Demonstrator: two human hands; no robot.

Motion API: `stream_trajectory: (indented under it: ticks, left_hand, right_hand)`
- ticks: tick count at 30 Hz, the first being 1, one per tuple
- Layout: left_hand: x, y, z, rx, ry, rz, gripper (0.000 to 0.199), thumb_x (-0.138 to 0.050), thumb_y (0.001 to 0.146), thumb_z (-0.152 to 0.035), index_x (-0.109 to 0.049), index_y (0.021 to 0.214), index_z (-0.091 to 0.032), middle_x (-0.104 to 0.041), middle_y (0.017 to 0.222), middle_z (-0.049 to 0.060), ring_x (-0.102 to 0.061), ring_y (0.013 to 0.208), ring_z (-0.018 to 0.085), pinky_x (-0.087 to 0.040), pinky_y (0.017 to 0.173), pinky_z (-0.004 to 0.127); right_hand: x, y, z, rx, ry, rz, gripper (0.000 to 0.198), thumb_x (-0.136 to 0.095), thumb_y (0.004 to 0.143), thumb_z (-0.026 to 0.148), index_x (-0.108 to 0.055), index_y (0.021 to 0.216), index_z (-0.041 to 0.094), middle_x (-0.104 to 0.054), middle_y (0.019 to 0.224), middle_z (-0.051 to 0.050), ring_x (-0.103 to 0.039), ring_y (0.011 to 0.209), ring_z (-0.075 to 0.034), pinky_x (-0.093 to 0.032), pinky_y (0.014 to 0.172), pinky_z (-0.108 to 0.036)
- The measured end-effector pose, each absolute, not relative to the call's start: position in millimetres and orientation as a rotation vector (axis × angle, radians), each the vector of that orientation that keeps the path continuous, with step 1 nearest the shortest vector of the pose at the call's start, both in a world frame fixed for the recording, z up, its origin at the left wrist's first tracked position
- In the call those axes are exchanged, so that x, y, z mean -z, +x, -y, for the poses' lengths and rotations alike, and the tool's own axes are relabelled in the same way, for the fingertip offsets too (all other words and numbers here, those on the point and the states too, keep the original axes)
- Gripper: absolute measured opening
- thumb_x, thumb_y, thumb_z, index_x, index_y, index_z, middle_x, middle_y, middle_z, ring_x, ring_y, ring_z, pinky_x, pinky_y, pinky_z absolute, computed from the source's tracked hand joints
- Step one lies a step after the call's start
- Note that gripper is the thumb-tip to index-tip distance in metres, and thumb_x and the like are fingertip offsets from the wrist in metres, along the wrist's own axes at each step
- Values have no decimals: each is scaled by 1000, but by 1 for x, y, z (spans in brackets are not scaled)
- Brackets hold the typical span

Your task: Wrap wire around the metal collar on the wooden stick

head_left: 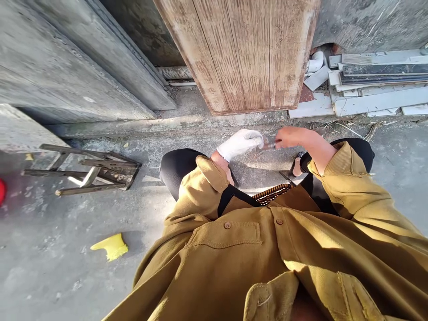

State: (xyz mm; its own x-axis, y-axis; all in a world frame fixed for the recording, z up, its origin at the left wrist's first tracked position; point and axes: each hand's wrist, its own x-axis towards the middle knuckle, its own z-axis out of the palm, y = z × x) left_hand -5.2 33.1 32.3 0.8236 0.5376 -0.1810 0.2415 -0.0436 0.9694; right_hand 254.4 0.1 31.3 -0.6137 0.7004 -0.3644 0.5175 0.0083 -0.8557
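Observation:
My left hand (242, 141), in a white knitted glove, is held in front of my knees with its fingers curled together. My right hand (290, 137) is bare and closed in a fist. A slim brown and grey object (270, 145) runs from the right fist to the gloved fingertips; motion blur hides its kind. Whether the left fingers grip its end or something small against it, I cannot make out. Both hands are above the concrete ground, close to the base of a weathered wooden panel (247, 58).
A small wooden stool (96, 167) lies on its side at left. A yellow scrap (112, 246) lies on the ground below it. Large grey boards (76, 58) lean at upper left. White strips and tiles (377, 102) are stacked at right beside a white pipe elbow (316, 61).

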Motion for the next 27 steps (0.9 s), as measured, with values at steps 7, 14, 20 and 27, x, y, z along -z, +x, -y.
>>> stream_trajectory:
  ticks: [7, 14, 20, 27]
  left_hand:
    - [-20, 1, -37, -426, 1503, -729, 15, -65, 93, -20, -68, 79, -14, -67, 73, 2, -53, 61, 9, -44, 60, 22]
    - [-18, 15, -25, -239, 1557, -666, 20, -60, 96, -19, -73, 82, -14, -70, 76, 3, -52, 60, 9, -42, 60, 20]
    - [-23, 13, -24, -172, 1674, -524, 25, -67, 94, -35, -77, 84, -14, -74, 81, 4, -59, 68, 12, -47, 68, 23]
    - [-26, -1, -36, -351, 1673, -693, 19, -66, 88, -31, -72, 80, -14, -69, 75, 0, -56, 69, 12, -45, 69, 24]
  right_hand:
    - [-85, 249, 13, -1881, -1186, 2052, 20, -75, 95, 34, -70, 87, 16, -65, 74, 1, -54, 65, -12, -40, 63, -25]
    - [-71, 267, -2, -1366, -1336, 1211, 41, -75, 101, 60, -61, 95, 23, -62, 79, -2, -49, 67, -15, -41, 60, -28]
    - [-27, 268, -14, -1078, -1821, 1637, 40, -85, 67, 57, -52, 66, 34, -47, 57, -4, -55, 76, -25, -47, 78, -40]
    - [-51, 250, 7, -1947, -1518, 2297, 32, -89, 65, 51, -62, 61, 34, -62, 57, -4, -52, 61, -22, -41, 60, -36]
